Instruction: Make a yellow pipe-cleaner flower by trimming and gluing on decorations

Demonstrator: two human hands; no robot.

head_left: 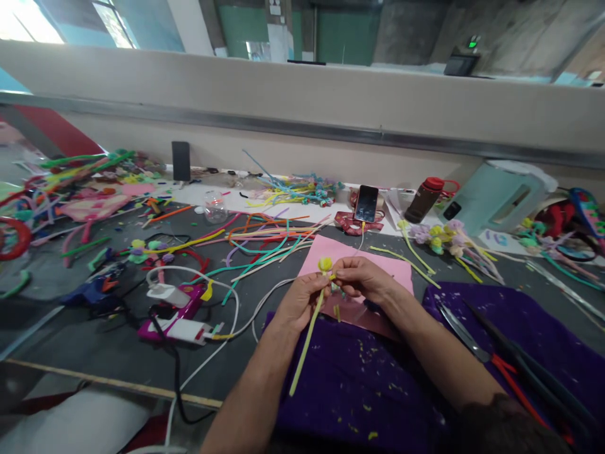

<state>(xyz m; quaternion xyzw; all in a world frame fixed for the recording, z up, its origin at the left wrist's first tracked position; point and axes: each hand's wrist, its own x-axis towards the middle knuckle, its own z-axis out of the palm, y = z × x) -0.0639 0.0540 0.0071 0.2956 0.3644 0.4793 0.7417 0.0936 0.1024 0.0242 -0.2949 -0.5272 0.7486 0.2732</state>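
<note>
A yellow pipe-cleaner flower (324, 264) stands above my fingers, over the pink sheet (399, 271). My left hand (300, 302) is closed in a pinch around its stem. The stem (307, 347), a long pale yellow-green pipe cleaner, hangs down in front of the purple cloth (340, 384). My right hand (363, 279) pinches a short yellow pipe-cleaner end just below the flower head, close to my left fingertips. Short yellow pieces (337, 313) lie on the lower edge of the sheet. Part of what sits beneath my right hand is hidden.
Red-handled scissors (472, 340) and dark-handled shears (505, 343) lie on the cloth at right. A magenta power strip (189, 309) with cables is at left. Loose pipe cleaners (269, 236), a phone (367, 203), a bottle (424, 200) and finished flowers (444, 236) stand behind.
</note>
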